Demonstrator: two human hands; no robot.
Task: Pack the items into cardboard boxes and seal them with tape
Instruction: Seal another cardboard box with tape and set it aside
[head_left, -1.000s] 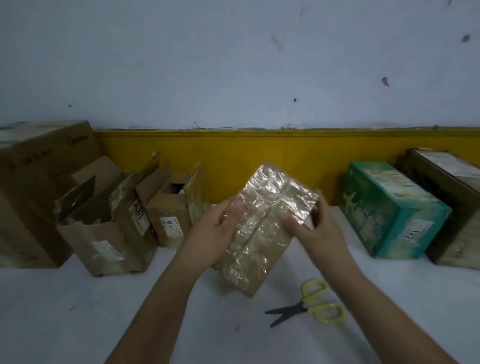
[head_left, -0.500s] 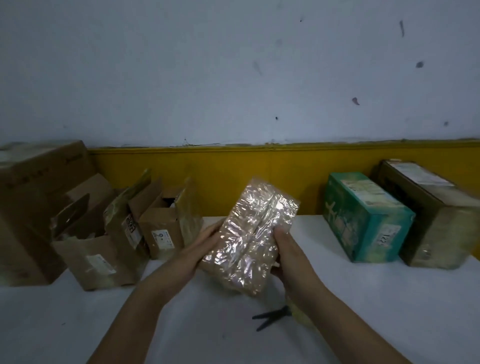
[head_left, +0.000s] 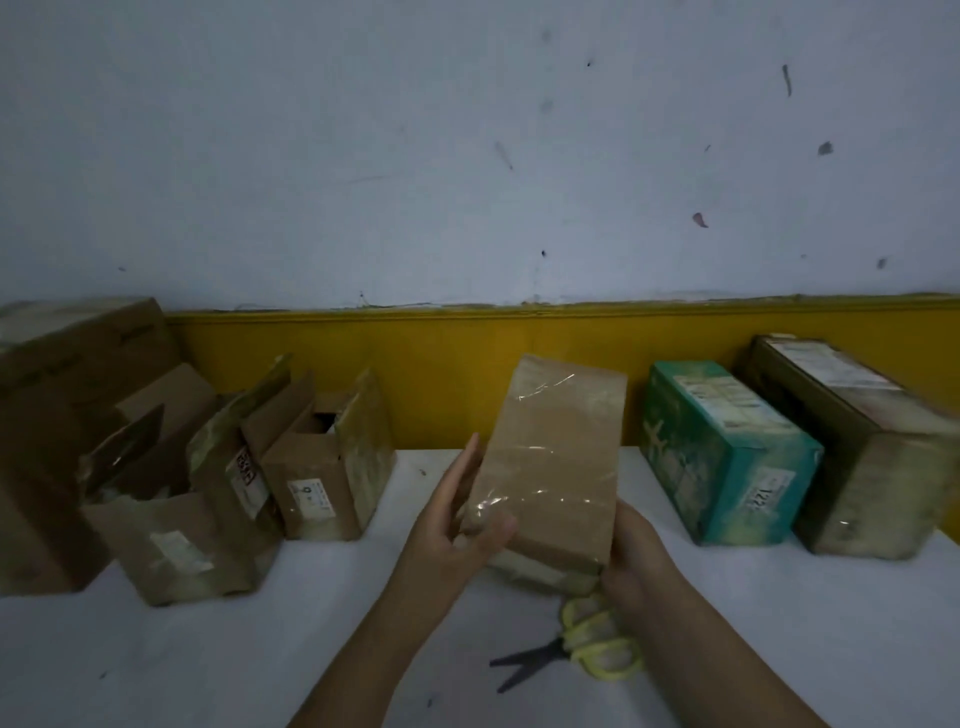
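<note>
Tabletop (head_left: 208, 665) runs white and a little scuffed to a wall (head_left: 467, 156) of pale, marked paint, with a yellow band (head_left: 467, 353) along its foot. On the left stand a large closed carton (head_left: 67, 374) and, beside it, two open cartons (head_left: 171, 519) with their flaps up. On the right a teal box (head_left: 727, 457) sits just beside a dull brown box (head_left: 857, 457).

The taped box (head_left: 550, 467) is in the middle, held between both hands and tilted, its far end leaning toward the wall. Clear tape shines across its brown face. Whether its near end touches the table I cannot tell.

The left hand (head_left: 452, 535) lies along the box's left edge, fingers nearly straight and thumb pressed on the front face, so it pinches the box. The right hand (head_left: 641, 564) grips the lower right corner, its fingers hidden behind the box. Yellow-handled scissors (head_left: 576, 644) lie on the table just under that hand, blades slightly apart.
</note>
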